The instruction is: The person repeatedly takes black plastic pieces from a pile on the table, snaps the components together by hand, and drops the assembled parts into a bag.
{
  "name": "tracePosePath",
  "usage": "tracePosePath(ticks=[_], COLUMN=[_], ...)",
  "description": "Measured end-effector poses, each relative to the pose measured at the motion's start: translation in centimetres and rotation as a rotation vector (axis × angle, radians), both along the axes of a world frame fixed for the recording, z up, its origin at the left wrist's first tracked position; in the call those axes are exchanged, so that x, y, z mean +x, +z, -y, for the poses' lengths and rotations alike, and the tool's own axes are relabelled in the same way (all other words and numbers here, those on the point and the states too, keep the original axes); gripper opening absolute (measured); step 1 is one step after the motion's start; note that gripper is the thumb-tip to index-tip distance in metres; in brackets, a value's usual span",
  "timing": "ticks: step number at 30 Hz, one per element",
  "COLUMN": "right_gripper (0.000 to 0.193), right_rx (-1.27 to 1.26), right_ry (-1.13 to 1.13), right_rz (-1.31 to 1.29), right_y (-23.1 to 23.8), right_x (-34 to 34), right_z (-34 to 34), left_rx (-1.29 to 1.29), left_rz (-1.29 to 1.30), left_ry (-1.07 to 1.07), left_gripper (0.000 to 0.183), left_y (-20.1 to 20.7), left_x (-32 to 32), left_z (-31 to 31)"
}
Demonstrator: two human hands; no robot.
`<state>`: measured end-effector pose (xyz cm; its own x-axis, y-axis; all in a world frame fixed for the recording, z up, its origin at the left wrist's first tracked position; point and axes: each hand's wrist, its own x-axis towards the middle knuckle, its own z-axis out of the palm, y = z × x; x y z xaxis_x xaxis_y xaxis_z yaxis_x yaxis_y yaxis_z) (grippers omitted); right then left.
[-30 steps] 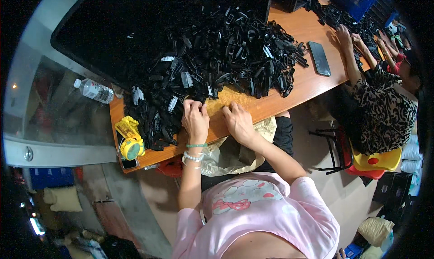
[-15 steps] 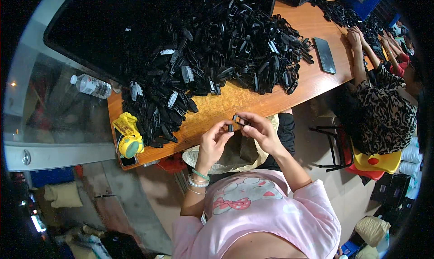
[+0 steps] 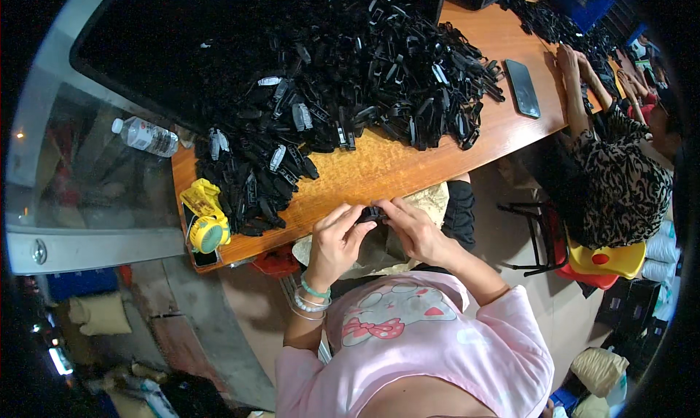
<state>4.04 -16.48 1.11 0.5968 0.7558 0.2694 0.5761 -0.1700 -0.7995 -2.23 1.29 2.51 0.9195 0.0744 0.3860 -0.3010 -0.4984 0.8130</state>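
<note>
Close to the table's front edge, a small black plastic part (image 3: pixel 372 214) is pinched between both my hands. My left hand (image 3: pixel 337 239) grips its left end with thumb and fingertips. From the other side, my right hand (image 3: pixel 417 232) closes on its right end. The fingers cover much of the part, so its exact kind cannot be made out. Beyond my hands lies a big heap of similar black plastic parts (image 3: pixel 364 75), a few with pale or silvery faces.
On the wooden table (image 3: pixel 350 170) a dark phone (image 3: pixel 522 88) lies to the right. A yellow handheld fan (image 3: pixel 209 225) stands at the left corner, near a water bottle (image 3: pixel 149 137). A co-worker in a patterned top (image 3: pixel 620 177) sits at the right, beside a yellow stool (image 3: pixel 609 258).
My hands have come together. The two black pieces, one in each hand half a second ago and apart, now meet between my fingertips. Both hands sit slightly lower.
</note>
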Motion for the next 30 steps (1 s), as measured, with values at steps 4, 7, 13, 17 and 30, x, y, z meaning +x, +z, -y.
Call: tracePosePath(ticks=[4, 7, 13, 17, 30], right_gripper=[0.055, 0.057, 0.037, 0.025, 0.027], right_rx=[0.056, 0.081, 0.159, 0.408, 0.162], right_ry=[-0.039, -0.07, -0.184, -0.148, 0.377], right_rz=[0.105, 0.176, -0.005, -0.618, 0.547], right_y=[-0.2, 0.0, 0.3, -0.8, -3.7], right_x=[-0.1, -0.3, -0.6, -0.5, -1.4], right_z=[-0.1, -0.2, -0.8, -0.8, -14.8], left_rx=[0.019, -0.099, -0.715, -0.842, -1.752], left_rz=[-0.016, -0.03, -0.295, -0.322, -0.019], left_ry=[0.007, 0.099, 0.016, -0.057, 0.31], left_gripper=[0.02, 0.019, 0.025, 0.025, 0.039], left_y=[0.5, 0.2, -1.3, -2.1, -8.1], left_x=[0.4, 0.2, -0.1, -1.3, -11.0], left_z=[0.5, 1.8, 1.8, 1.0, -6.0])
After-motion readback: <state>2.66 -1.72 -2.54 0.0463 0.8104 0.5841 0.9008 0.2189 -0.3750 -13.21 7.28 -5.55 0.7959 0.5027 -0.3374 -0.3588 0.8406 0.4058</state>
